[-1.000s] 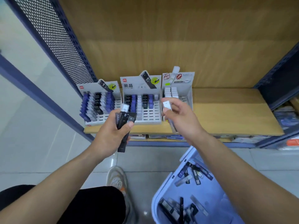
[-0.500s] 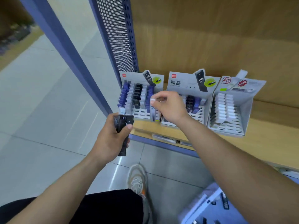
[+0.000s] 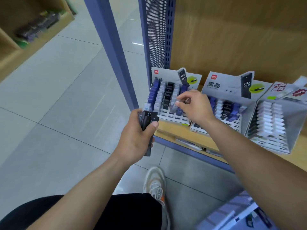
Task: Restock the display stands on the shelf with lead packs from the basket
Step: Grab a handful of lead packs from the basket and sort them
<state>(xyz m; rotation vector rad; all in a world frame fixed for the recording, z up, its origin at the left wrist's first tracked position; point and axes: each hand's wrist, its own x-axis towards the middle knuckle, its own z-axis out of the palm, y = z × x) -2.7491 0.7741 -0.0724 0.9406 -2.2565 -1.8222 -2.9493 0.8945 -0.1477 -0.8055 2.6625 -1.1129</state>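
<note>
You were in the middle of the placing step. Your right hand (image 3: 194, 107) reached over the leftmost display stand (image 3: 167, 77). Its grip was closed in a pinch on what looked like a pale lead pack (image 3: 174, 106), though motion blur made that hard to confirm. The pack was held just above the front rows, near a blue column.

Your left hand (image 3: 137, 138) hovered just off the edge of the shelf (image 3: 172, 132), beside the stand's front corner. Its grip was clamped round a bundle of dark lead packs (image 3: 147, 121), with the thumb pressed across them.

The basket (image 3: 232, 216) sat on the floor at your lower right, with a few packs visible inside. The middle display stand (image 3: 229, 87) and the white-filled stand (image 3: 292, 123) stood alongside on the same shelf.

As I judged it, the next move called for lining the pale pack up with an empty slot in a matching column. You then had to slide it down upright and let go without nudging its neighbours. After that, your right hand would have needed to draw one pack from the left-hand bundle.
</note>
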